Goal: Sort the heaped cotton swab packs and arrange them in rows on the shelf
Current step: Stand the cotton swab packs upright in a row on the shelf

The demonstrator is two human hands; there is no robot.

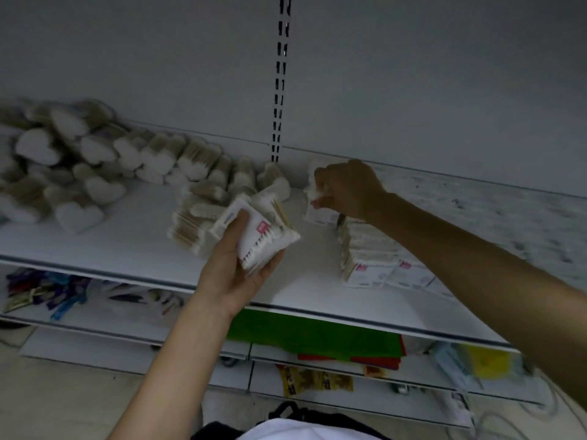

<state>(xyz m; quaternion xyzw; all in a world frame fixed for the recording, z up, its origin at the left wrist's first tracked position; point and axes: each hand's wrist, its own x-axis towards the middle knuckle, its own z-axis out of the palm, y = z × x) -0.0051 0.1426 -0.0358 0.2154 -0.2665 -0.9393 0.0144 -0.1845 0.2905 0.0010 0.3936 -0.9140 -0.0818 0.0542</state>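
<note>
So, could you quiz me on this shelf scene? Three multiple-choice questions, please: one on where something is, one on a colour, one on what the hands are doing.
1. Where is the heap of heart-shaped packs?
A) on the left part of the shelf
B) on the floor
C) hanging from the wall

2. What colour are the sheets stored beneath it?
A) blue
B) green
C) black

3. What are the two hands doing?
A) both hang empty
B) both press flat on the board
C) each grips swab packs

Answers:
1 A: the heart shapes lie heaped at the left, against the back wall.
2 B: they show bright green under the shelf edge.
3 C: the left hand grips a stack of packs, and the right hand grips a pack near the back.
</note>
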